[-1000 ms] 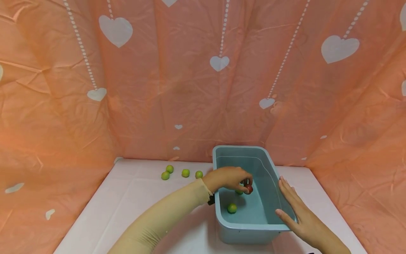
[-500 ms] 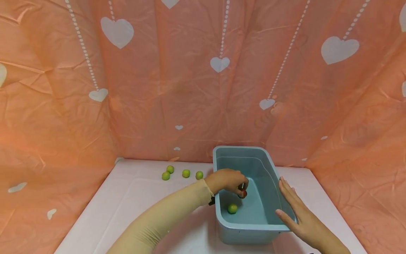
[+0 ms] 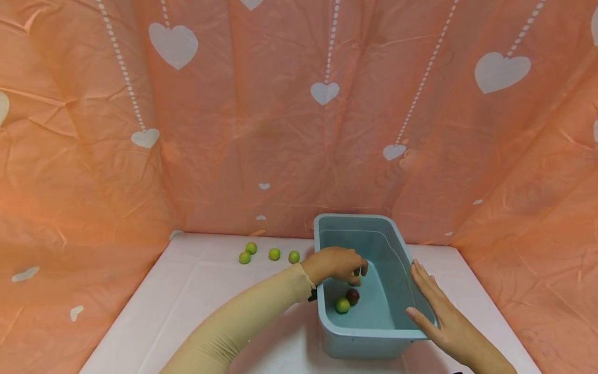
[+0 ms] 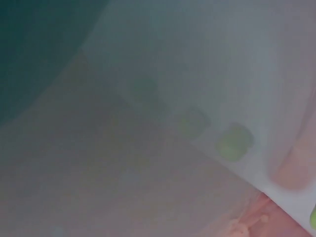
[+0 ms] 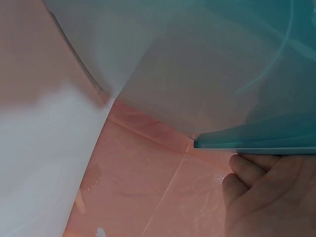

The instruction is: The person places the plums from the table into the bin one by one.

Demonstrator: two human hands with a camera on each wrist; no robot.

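Note:
In the head view, my left hand (image 3: 337,264) reaches down into the blue-grey plastic bin (image 3: 369,333). Its thumb and fingers curl about a green lime (image 3: 355,279), mostly hidden under them. Nearer the front of the bin floor, a small dark red round fruit (image 3: 352,296) lies against a second lime (image 3: 342,305). My right hand (image 3: 441,317) rests along the bin's right rim with its fingers extended. The right wrist view shows that hand (image 5: 276,192) at the bin's edge (image 5: 256,149). The left wrist view is hazy, with a lime (image 4: 235,143) on the table.
Several more limes (image 3: 274,254) lie on the white tabletop (image 3: 205,291) left of the bin, near the back edge. An orange curtain (image 3: 280,130) with white hearts encloses the table at the back and both sides.
My left hand has let go of the dark red fruit, which now lies beside the front lime. Its fingers are now around the other lime. The right hand stays on the rim.

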